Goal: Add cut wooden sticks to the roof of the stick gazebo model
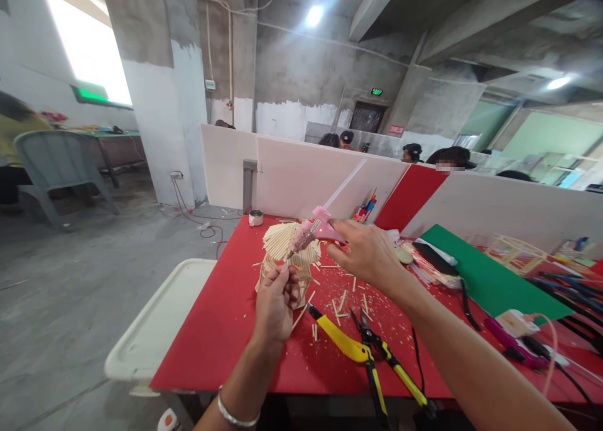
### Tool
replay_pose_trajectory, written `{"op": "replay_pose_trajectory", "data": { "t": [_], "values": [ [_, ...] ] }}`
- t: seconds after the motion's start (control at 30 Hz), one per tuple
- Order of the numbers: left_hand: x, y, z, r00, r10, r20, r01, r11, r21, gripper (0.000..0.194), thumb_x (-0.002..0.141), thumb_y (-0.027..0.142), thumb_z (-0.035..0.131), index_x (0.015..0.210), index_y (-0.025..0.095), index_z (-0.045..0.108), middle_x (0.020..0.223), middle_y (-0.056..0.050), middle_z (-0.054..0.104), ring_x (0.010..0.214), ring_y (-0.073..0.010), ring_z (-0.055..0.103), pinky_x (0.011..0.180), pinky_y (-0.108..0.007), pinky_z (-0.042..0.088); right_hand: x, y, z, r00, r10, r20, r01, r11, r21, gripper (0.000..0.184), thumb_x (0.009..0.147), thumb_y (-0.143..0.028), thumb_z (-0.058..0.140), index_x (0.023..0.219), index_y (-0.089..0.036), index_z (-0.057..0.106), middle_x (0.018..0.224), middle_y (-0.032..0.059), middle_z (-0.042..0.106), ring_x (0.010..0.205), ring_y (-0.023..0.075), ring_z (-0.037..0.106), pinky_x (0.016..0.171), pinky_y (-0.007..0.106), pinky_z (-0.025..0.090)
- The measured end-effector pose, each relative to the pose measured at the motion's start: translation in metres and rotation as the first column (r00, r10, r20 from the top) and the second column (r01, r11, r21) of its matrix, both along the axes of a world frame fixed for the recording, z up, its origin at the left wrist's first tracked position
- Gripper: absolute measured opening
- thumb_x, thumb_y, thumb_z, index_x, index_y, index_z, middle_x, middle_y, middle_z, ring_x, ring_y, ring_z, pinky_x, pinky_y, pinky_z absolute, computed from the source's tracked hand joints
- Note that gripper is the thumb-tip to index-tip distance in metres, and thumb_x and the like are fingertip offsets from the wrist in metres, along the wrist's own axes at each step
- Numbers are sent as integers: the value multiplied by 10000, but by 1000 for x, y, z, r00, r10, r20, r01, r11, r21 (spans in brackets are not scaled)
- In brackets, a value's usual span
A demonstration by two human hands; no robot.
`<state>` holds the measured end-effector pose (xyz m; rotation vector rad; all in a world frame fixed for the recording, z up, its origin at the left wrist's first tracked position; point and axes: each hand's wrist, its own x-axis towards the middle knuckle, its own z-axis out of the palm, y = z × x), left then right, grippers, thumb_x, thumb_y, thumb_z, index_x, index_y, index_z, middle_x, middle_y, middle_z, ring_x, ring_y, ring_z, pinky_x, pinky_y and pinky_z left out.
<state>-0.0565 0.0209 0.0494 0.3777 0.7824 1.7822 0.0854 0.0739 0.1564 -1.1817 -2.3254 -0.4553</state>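
A pink hot glue gun (320, 225) with a long white glue stick out of its back is gripped in my right hand (365, 252). Its nozzle points down and left, just above the fingertips of my left hand (279, 296). Those fingers are pinched together; whatever small piece they hold is too hidden to name. Right behind them stands a small model of pale wooden sticks (282, 239) with a fan-shaped top, partly covered by my hands and the gun.
On the red table (207, 330) lie a yellow utility knife (342, 337), yellow-black pruning shears (377, 349), and scattered stick offcuts. A tape roll (255, 217) sits at the far left corner. To the right are a green board (490, 274) and a purple power strip (513, 343).
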Motion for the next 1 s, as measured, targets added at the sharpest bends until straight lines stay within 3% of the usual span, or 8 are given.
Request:
{"op": "replay_pose_trajectory", "data": {
  "t": [0.37, 1.0],
  "values": [
    [1, 0, -4, 999, 45, -18, -45, 999, 3, 399, 509, 406, 835, 680, 136, 597, 554, 25, 585, 368, -33, 425, 322, -142, 267, -3, 1, -2, 999, -15, 29, 15, 999, 30, 343, 793, -295, 480, 1084, -209, 639, 876, 44, 683, 693, 177, 581, 551, 274, 284],
    [6, 5, -8, 996, 78, -37, -76, 996, 47, 346, 633, 415, 780, 708, 143, 579, 554, 38, 548, 381, -28, 409, 347, -142, 280, -1, -2, -4, 999, -3, 48, 0, 998, 66, 318, 797, -278, 496, 1073, -217, 640, 882, 38, 681, 705, 172, 591, 556, 277, 285]
  ]
}}
